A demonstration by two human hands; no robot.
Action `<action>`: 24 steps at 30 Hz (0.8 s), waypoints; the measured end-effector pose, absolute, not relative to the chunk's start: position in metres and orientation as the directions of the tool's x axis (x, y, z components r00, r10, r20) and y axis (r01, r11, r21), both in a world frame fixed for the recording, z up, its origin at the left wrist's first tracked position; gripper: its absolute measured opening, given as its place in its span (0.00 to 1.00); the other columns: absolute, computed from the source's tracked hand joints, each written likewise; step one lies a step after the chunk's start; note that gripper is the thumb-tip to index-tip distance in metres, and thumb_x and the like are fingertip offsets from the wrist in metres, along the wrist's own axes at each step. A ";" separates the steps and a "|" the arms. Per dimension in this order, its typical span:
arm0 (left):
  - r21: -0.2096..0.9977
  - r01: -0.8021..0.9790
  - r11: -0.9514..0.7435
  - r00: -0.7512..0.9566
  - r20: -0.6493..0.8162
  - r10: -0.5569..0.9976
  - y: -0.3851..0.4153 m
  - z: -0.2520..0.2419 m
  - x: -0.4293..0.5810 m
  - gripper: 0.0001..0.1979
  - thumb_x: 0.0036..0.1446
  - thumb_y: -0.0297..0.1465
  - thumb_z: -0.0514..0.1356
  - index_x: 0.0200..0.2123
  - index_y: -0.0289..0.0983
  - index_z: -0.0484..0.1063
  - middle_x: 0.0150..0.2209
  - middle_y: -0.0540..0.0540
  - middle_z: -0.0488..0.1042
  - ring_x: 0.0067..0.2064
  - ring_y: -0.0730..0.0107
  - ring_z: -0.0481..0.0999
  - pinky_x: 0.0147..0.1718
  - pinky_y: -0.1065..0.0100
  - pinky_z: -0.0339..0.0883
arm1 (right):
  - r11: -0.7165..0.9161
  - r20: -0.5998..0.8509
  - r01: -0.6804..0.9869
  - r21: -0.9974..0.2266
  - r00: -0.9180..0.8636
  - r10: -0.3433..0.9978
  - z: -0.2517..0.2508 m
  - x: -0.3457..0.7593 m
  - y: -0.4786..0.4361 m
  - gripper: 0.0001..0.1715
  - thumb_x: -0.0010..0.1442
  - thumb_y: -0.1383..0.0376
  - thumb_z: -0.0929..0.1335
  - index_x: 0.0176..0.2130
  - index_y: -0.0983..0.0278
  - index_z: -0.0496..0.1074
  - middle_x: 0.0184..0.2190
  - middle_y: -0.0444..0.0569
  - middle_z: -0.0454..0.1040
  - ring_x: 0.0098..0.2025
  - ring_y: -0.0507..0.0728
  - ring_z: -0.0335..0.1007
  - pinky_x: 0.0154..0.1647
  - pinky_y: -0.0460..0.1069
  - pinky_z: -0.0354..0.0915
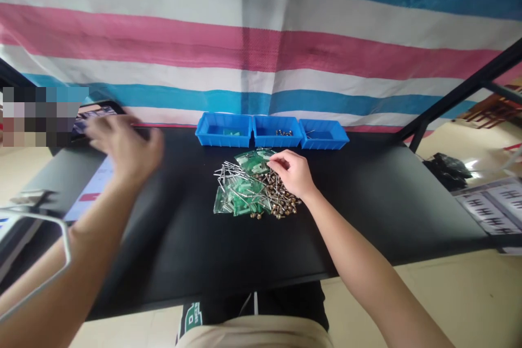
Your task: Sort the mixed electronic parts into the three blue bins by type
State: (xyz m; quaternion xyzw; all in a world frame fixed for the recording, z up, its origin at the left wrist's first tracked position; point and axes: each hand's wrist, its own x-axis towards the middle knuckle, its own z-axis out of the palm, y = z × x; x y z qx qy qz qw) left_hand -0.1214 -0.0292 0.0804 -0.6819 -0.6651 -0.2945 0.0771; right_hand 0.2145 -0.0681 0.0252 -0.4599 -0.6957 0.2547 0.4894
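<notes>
My right hand (292,173) is over the right side of a mixed pile, thumb and fingers pinched together; whatever is between the fingertips is too small to make out. Under and beside it lie brass-coloured, round-headed metal pieces (285,204). Thin silver rods (230,171) and small green-tinted plastic packets (244,198) make up the rest of the pile. My left hand (128,147) is blurred by motion, raised at the left near a dark-framed tablet-like device (98,111). Its thumb stands apart from its fingers, and I see nothing in it.
Three blue bins stand in a row behind the pile. The left bin (224,141) holds a green packet, the middle bin (277,142) brass-coloured pieces, the right bin (326,144) a thin rod. A pale printed sheet (87,198) lies on the black table (196,261) at left.
</notes>
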 end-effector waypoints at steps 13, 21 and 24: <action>0.249 0.718 -0.650 0.495 0.474 0.728 -0.045 0.038 -0.003 0.11 0.64 0.35 0.54 0.40 0.37 0.75 0.39 0.40 0.76 0.43 0.53 0.75 0.45 0.51 0.66 | 0.297 0.433 0.427 -0.854 0.266 0.861 0.013 0.258 -0.036 0.22 0.59 0.47 0.69 0.35 0.64 0.73 0.24 0.45 0.75 0.26 0.53 0.71 0.33 0.49 0.67; 0.200 0.736 -0.647 0.504 0.477 0.720 -0.052 0.030 -0.010 0.10 0.64 0.35 0.55 0.40 0.38 0.75 0.40 0.40 0.77 0.44 0.54 0.75 0.43 0.54 0.67 | 0.311 0.476 0.493 -0.812 0.252 0.842 0.005 0.259 -0.029 0.26 0.61 0.48 0.67 0.48 0.64 0.74 0.40 0.55 0.80 0.39 0.57 0.76 0.40 0.51 0.72; 0.204 0.725 -0.658 0.509 0.485 0.711 -0.056 0.031 -0.009 0.10 0.64 0.35 0.55 0.41 0.38 0.75 0.42 0.39 0.77 0.45 0.53 0.75 0.42 0.53 0.67 | 0.316 0.582 0.723 -0.614 0.145 0.801 0.009 0.256 -0.031 0.26 0.63 0.53 0.66 0.56 0.62 0.72 0.51 0.57 0.77 0.53 0.64 0.70 0.55 0.59 0.67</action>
